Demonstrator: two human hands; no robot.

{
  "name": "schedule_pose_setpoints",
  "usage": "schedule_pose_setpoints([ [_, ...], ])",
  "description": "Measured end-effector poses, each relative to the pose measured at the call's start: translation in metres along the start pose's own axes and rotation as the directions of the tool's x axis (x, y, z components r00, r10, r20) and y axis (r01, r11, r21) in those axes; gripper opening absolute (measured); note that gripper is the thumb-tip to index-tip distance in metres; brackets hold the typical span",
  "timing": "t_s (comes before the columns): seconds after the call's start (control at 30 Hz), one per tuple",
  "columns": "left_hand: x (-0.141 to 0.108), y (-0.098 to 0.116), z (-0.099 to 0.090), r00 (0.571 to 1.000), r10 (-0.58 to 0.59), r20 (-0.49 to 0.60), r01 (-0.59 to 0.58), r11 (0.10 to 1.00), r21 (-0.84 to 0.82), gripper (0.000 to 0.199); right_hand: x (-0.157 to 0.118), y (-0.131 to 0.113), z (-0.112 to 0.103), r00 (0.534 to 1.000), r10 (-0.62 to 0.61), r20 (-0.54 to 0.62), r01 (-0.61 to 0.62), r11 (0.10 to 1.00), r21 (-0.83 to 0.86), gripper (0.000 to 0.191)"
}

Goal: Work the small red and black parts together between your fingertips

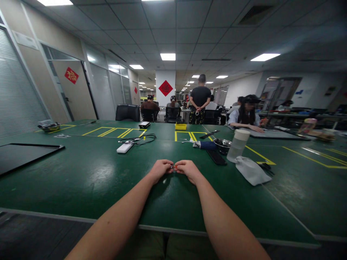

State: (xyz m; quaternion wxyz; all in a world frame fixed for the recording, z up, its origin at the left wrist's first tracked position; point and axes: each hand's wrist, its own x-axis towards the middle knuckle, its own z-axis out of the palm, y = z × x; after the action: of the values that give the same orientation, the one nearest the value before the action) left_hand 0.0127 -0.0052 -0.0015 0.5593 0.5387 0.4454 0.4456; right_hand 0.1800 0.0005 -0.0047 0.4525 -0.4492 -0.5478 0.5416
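Both arms reach forward over the green table (pixel 116 187), and the two hands nearly meet at the middle. My left hand (pixel 161 170) is closed, its thumb and fingers pinched together at a tiny shiny thing. Facing it, my right hand (pixel 187 169) is closed too, with its fingertips at a tiny reddish spot. What lies between the fingertips is too small to name, and the fingers hide most of it.
Left of centre lie a white power bank (pixel 125 147) and black cables. Ahead is a yellow tray (pixel 180 126). To the right stand a metal bowl (pixel 222 145), a translucent bottle (pixel 238 145) and a grey pouch (pixel 252 170). A person sits at the far right side.
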Motion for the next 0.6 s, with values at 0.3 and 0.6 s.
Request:
schedule_pose_setpoints([
  [0.3, 0.004, -0.007, -0.001, 0.991, 0.119, -0.055, -0.107, 0.977, 0.182, 0.014, 0.003, -0.007, -0.016, 0.95, -0.307, 0.064, 0.254, 0.635, -0.73, 0.018],
  [0.6, 0.004, -0.007, -0.003, 0.993, 0.114, 0.008, -0.114, 0.986, 0.118, 0.012, 0.01, -0.002, -0.137, 0.756, -0.262, -0.6, -0.489, 0.383, -0.783, 0.045],
])
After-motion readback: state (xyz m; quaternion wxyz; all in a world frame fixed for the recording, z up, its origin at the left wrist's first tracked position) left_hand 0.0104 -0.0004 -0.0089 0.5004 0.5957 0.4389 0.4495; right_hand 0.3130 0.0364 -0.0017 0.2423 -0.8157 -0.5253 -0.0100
